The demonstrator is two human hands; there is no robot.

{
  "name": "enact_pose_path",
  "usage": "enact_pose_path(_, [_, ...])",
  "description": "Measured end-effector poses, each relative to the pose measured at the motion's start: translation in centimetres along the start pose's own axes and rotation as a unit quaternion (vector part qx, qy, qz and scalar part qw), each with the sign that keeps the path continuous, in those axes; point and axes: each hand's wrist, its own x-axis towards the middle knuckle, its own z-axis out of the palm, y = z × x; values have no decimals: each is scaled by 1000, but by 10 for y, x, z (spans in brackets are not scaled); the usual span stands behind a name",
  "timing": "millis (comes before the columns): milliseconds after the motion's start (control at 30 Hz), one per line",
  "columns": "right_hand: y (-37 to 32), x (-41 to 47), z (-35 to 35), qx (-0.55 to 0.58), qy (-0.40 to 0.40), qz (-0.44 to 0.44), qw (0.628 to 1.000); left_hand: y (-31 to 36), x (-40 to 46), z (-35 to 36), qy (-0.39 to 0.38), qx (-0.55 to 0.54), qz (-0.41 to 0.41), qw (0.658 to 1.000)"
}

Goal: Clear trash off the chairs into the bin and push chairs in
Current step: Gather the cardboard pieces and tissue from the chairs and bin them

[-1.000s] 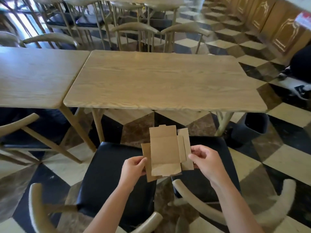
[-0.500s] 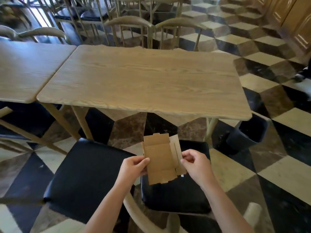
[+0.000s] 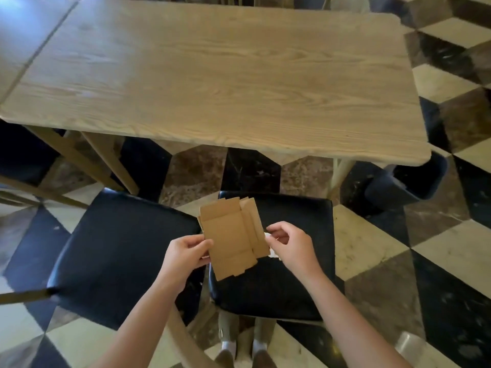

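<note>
A flattened cardboard box (image 3: 233,239) is held above the black seats of two chairs, the left hand (image 3: 186,254) pinching its left edge between thumb and fingers while the right hand (image 3: 291,244) is curled at its right edge, apparently gripping a scrap of white paper (image 3: 271,252) tucked behind the cardboard. Compared with a second ago, the view has been tipped downward and drawn closer to the worktop (image 3: 212,75), so the far chairs are lost from sight and the person's own shoes are now seen below; the cardboard is held lower and nearer the right chair seat (image 3: 292,274), with the white scrap newly visible. It is judged that the trash has been lifted clear of the seats and is being gathered before being carried to the bin. The dark bin (image 3: 409,184) is seen standing on the checkered floor (image 3: 372,243) just beyond the worktop's right front corner, partly hidden under it; its inside is in shadow and whether anything lies in it cannot be told. The left chair seat (image 3: 119,256) is shown bare, and neither chair is yet pushed in.
</note>
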Motion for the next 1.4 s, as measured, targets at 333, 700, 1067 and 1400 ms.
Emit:
enact_pose_path(333, [142, 83, 89, -224, -28, 27, 974, -73, 81, 1, 109, -79, -111, 985])
enact_pose_path(700, [207, 101, 133, -377, -96, -5, 921, -87, 105, 16, 116, -60, -126, 983])
enact_pose_path(1067, [129, 69, 56, -176, 44, 42, 983, -48, 65, 22, 57, -35, -93, 993])
enact_pose_path(1400, [36, -53, -50, -161, 186, -18, 969, 15, -24, 43, -41, 57, 9, 998])
